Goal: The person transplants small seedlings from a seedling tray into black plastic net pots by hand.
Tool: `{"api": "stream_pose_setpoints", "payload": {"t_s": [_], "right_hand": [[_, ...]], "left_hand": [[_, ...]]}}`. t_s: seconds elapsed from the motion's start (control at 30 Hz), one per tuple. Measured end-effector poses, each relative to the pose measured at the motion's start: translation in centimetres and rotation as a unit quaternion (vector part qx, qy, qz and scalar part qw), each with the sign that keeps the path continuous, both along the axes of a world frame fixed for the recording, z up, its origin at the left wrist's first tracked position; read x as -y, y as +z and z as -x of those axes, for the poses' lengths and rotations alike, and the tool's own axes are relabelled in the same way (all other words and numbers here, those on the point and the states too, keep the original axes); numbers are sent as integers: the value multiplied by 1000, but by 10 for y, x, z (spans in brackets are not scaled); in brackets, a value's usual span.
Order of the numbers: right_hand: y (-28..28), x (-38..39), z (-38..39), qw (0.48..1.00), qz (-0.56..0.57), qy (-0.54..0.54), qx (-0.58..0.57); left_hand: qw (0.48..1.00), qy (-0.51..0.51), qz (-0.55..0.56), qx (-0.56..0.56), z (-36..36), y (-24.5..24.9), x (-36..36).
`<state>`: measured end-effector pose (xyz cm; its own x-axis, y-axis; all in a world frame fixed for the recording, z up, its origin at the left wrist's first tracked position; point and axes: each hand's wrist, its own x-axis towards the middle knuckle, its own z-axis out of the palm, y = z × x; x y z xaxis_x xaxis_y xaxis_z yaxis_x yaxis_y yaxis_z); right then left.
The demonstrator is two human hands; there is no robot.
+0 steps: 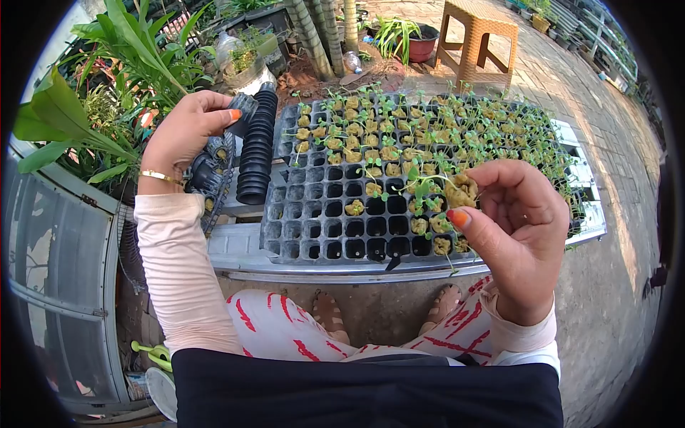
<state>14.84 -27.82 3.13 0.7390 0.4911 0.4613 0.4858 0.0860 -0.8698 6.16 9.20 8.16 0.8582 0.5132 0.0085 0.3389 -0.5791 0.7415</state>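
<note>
Head view: pinching a small black plastic cup (244, 107) between thumb and fingers of the left hand (189, 128), close to the far end of a long stack of black ribbed plastic cups (255, 150). Cannot tell whether touching that stack. Gripping a brown, spongy-looking plug (462, 191) with thumb and fingertips of the right hand (517, 242), raised over the right part of a wide black plastic cell tray (275, 237). Held by the plug rather than by the thin green seedling (421, 187) trailing out toward the left, probably to spare stem and leaves. Lifted clear, perhaps, to keep from brushing the crowded sprouts below.

Set on a silvery metal surface (239, 246), with the tray near its front edge, likely for easy reach; dark square cells toward the near left, sprouting plugs toward the far side and right edge. Laid lengthwise beside the tray's left edge: the stack, with more black cups (207, 167) bunched farther left. Possibly in the way: tangled sprouts leaning across cells, easy to snag, and the right hand, hiding part of the tray.

Beyond the far edge: an orange-brown woven-pattern stool (479, 36) on paving, and a reddish pot (422, 44). Off the left edge: broad-leaved green plants (61, 118).
</note>
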Motion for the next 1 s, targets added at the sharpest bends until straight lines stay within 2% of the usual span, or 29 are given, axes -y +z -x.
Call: {"api": "stream_pose_setpoints", "payload": {"t_s": [0.1, 0.13, 0.17, 0.23, 0.27, 0.33, 0.53, 0.7, 0.8, 0.9, 1.0], "right_hand": [[2, -1, -3, 1000, -7, -15, -19], [2, -2, -4, 999, -12, -18, -23], [1, -3, -6, 999, -18, -20, -28], [-2, -3, -11, 999, -25, -20, -29], [-3, -3, -13, 999, -31, -18, -30], [-2, -3, -15, 999, -32, -22, -35], [-1, 1, -20, 999, -11, -31, -32], [-3, -2, -19, 999, -32, -31, -29], [-1, -3, -16, 999, -33, -26, -29], [2, -4, -12, 999, -41, -19, -30], [5, -2, -7, 999, -17, -10, -29]], "left_hand": [[999, 31, -3, 34, -50, -6, -13], [997, 30, -50, 54, -70, -19, -43], [997, 28, -50, 54, -89, -25, -52], [981, 41, -182, 57, -115, -33, -60], [981, 39, -181, 58, -122, -40, -63], [954, 55, -292, 36, -135, -52, -66], [955, 28, -291, 43, -141, -84, -84], [960, 30, -277, 15, -135, -73, -82], [945, 7, -318, -77, -128, -63, -74], [957, -24, -272, -94, -117, -58, -71], [962, -14, -265, -59, -103, -59, -64]]}}
